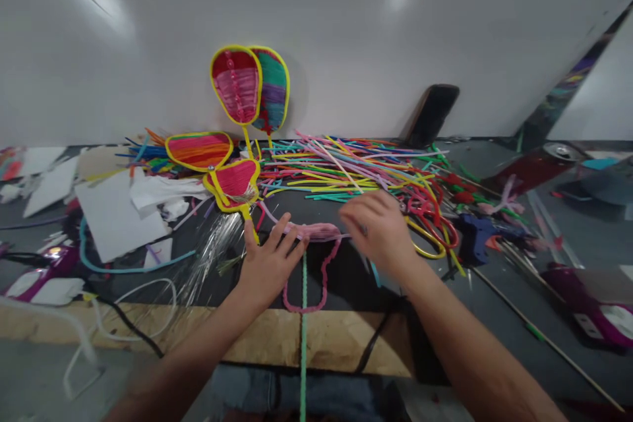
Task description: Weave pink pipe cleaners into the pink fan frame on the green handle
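Note:
A pink pipe-cleaner outline [324, 277] with a light green twisted stem [304, 336] lies at the table's front edge. Pale pink pipe cleaners [321, 231] are wound across its top. My left hand [271, 264] is spread flat, fingertips pressing on the left of these windings. Just right of them, my right hand [378, 231] is raised with its fingers curled together; what they hold, if anything, is hidden. The tip of a lilac strand sticks out below its fingers. Yellow-edged pipe-cleaner shapes, one pink [235, 184], stand and lie behind my left hand.
Loose coloured pipe cleaners [341, 165] are heaped along the wall. Yellow-handled scissors [425, 247], a blue glue gun [477, 237], a can [537, 168] and a thin stick [544, 339] are on the right. A phone [435, 115] leans on the wall. White card [119, 211] and silver tinsel [212, 257] lie left.

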Tool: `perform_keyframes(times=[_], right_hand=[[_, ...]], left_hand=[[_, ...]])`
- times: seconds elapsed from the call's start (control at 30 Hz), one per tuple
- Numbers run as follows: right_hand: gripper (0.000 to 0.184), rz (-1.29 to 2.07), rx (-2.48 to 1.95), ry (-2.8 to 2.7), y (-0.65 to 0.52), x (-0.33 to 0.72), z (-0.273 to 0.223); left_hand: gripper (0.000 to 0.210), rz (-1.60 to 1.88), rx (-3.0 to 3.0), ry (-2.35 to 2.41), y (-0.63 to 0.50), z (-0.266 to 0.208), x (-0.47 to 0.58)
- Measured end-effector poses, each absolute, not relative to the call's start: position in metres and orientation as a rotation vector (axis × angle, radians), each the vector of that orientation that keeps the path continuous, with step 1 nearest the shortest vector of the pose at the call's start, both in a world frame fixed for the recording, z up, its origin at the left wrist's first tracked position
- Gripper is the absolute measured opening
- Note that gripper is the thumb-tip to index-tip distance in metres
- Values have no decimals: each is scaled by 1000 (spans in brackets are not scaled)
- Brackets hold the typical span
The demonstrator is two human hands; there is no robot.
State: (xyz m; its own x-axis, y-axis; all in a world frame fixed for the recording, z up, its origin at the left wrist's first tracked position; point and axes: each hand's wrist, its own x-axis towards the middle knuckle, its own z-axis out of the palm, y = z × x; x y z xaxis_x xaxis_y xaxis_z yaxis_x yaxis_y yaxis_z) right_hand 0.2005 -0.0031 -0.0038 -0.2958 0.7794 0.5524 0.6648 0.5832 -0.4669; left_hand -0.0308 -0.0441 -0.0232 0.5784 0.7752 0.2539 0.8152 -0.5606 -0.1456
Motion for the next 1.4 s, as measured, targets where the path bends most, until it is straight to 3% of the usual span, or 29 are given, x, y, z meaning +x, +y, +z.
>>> perform_keyframes(times=[0.23, 1.4], right_hand=[[12, 132, -1172, -2472, -7, 165, -39], [12, -18, -1240, -2445, -10, 153, -39]], left_hand=[[37, -274, -2512, -1355, -43, -23, -32], [23, -457, -2566, -1419, -31, -25, -40]])
